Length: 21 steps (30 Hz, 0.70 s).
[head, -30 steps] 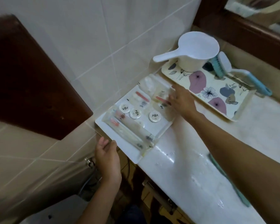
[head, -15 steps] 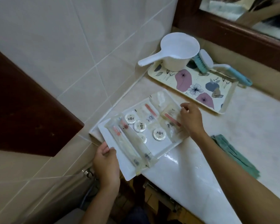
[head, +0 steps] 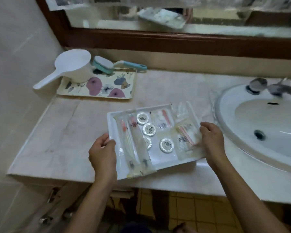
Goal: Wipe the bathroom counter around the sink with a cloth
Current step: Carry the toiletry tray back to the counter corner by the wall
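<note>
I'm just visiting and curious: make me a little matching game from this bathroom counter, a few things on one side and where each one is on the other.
Things:
1. white dipper
2. scrub brush
3. white tray of toiletries
4. sink

Places:
A. held at both ends by the left hand and right hand
B. far right of the counter
C. back left corner, standing on the floral tray
D. lying across the floral tray's back edge

Pairs: 1-C, 2-D, 3-A, 4-B

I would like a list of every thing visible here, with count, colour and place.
white tray: one, white, counter centre, held by both hands
round soaps: four, white, in white tray
sachets: several, clear, in white tray
floral tray: one, cream, back left
scoop: one, white, on floral tray
brush: one, teal-white, on floral tray
sink: one, white, right
mirror: one, brown frame, behind
left hand: tray's left edge
right hand: tray's right edge
</note>
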Motion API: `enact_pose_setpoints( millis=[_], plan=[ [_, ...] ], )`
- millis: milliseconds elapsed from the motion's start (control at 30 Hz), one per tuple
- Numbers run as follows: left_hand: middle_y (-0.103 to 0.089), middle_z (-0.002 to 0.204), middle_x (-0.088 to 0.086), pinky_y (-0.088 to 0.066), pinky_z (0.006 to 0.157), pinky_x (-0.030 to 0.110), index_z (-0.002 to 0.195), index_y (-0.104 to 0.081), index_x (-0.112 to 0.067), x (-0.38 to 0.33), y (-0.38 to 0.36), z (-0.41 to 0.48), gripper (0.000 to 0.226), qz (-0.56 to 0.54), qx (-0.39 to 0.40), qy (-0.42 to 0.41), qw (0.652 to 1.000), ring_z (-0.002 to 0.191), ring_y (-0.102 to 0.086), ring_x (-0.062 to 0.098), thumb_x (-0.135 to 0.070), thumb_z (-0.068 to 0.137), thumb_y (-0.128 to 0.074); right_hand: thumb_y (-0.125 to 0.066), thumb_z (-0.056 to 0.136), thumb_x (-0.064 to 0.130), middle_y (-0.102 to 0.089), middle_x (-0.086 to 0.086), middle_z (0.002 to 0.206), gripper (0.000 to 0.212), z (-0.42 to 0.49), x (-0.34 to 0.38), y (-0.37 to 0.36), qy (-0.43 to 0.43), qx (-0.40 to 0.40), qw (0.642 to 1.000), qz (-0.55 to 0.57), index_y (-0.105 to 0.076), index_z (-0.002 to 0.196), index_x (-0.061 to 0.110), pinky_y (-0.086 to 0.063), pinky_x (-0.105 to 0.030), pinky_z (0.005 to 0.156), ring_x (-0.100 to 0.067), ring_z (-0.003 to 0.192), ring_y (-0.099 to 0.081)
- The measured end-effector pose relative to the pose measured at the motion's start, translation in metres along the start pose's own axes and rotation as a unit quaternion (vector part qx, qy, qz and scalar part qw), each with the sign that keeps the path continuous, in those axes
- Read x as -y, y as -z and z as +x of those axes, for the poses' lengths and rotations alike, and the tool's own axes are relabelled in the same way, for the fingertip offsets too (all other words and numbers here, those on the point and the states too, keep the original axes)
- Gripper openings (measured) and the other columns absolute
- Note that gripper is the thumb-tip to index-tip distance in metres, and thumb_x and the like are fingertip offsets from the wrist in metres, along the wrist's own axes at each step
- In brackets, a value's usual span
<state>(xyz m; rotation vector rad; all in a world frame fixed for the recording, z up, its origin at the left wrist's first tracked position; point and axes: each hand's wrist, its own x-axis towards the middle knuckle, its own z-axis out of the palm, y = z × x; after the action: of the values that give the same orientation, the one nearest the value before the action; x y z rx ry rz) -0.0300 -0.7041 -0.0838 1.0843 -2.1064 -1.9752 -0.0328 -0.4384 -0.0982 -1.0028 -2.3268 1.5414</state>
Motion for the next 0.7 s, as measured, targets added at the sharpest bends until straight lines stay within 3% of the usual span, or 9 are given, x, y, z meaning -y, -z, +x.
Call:
enact_pose_setpoints(
  millis=[100, 200, 267, 333, 433, 600, 633, 700],
  plan=[
    [-0.072, 0.096, -0.006, -0.058, 0.083, 0.043, 0.105, -0.072, -0.022, 0.007, -0.060, -0.048, 0.028, 0.007, 0.061, -0.009, 0.998, 0.088, -0.069, 0.020, -0.010, 0.085, -0.057, -0.047, 0.092, 0.013, -0.056, -0.002, 0.113, 0.028, 0.013, -0.025, 0.083, -0.019, -0.052, 0.998, 0.020, -0.064, 0.114, 0.013, -0.036, -0.027, 0.084, -0.016, 0.099, -0.051],
    [-0.074, 0.097, -0.005, -0.058, 0.084, 0.045, 0.107, -0.073, -0.024, 0.018, -0.116, -0.094, 0.030, 0.020, 0.112, -0.027, 0.993, 0.091, -0.070, 0.020, -0.014, 0.082, -0.059, -0.045, 0.093, 0.011, -0.056, 0.002, 0.099, 0.022, 0.019, -0.051, 0.160, -0.030, -0.092, 0.994, 0.053, -0.063, 0.105, 0.017, -0.041, -0.028, 0.066, -0.010, 0.080, -0.052],
    [-0.074, 0.098, -0.003, -0.058, 0.082, 0.044, 0.107, -0.073, -0.023, 0.023, -0.150, -0.127, 0.031, 0.033, 0.152, -0.043, 0.987, 0.091, -0.070, 0.022, -0.013, 0.082, -0.057, -0.045, 0.094, 0.012, -0.054, 0.000, 0.101, 0.017, 0.018, -0.070, 0.207, -0.038, -0.119, 0.990, 0.067, -0.059, 0.100, 0.020, -0.040, -0.020, 0.062, -0.010, 0.080, -0.051],
    [-0.074, 0.096, -0.003, -0.059, 0.077, 0.041, 0.103, -0.074, -0.023, 0.028, -0.182, -0.160, 0.033, 0.042, 0.187, -0.061, 0.980, 0.088, -0.070, 0.023, -0.011, 0.080, -0.055, -0.046, 0.095, 0.012, -0.051, 0.000, 0.109, 0.018, 0.018, -0.091, 0.252, -0.054, -0.143, 0.985, 0.078, -0.058, 0.106, 0.018, -0.038, -0.022, 0.065, -0.012, 0.089, -0.048],
    [-0.074, 0.093, -0.005, -0.058, 0.074, 0.036, 0.102, -0.076, -0.023, 0.035, -0.225, -0.207, 0.034, 0.065, 0.229, -0.072, 0.969, 0.085, -0.070, 0.019, -0.010, 0.079, -0.054, -0.048, 0.094, 0.014, -0.053, -0.002, 0.120, 0.031, 0.021, -0.118, 0.312, -0.095, -0.185, 0.973, 0.095, -0.058, 0.124, 0.011, -0.035, -0.027, 0.081, -0.015, 0.099, -0.047],
    [-0.073, 0.092, -0.006, -0.057, 0.080, 0.040, 0.100, -0.075, -0.023, 0.051, -0.297, -0.269, 0.032, 0.089, 0.291, -0.081, 0.949, 0.086, -0.068, 0.020, -0.009, 0.081, -0.054, -0.049, 0.093, 0.009, -0.057, -0.024, 0.125, 0.027, 0.032, -0.157, 0.391, -0.150, -0.238, 0.950, 0.138, -0.057, 0.110, -0.010, -0.045, -0.050, 0.099, -0.042, 0.114, -0.052],
    [-0.073, 0.089, -0.006, -0.057, 0.080, 0.041, 0.098, -0.075, -0.024, 0.053, -0.310, -0.279, 0.031, 0.094, 0.302, -0.078, 0.946, 0.085, -0.069, 0.020, -0.008, 0.081, -0.054, -0.050, 0.093, 0.009, -0.059, -0.023, 0.122, 0.029, 0.036, -0.166, 0.405, -0.157, -0.247, 0.945, 0.148, -0.057, 0.114, -0.010, -0.047, -0.047, 0.094, -0.040, 0.108, -0.055],
    [-0.074, 0.086, -0.006, -0.057, 0.080, 0.041, 0.094, -0.075, -0.025, 0.060, -0.339, -0.295, 0.030, 0.101, 0.322, -0.078, 0.938, 0.084, -0.069, 0.022, -0.008, 0.081, -0.054, -0.051, 0.094, 0.011, -0.062, -0.007, 0.110, 0.026, 0.048, -0.181, 0.429, -0.162, -0.260, 0.937, 0.167, -0.062, 0.117, 0.003, -0.043, -0.032, 0.082, -0.021, 0.093, -0.056]
  ],
)
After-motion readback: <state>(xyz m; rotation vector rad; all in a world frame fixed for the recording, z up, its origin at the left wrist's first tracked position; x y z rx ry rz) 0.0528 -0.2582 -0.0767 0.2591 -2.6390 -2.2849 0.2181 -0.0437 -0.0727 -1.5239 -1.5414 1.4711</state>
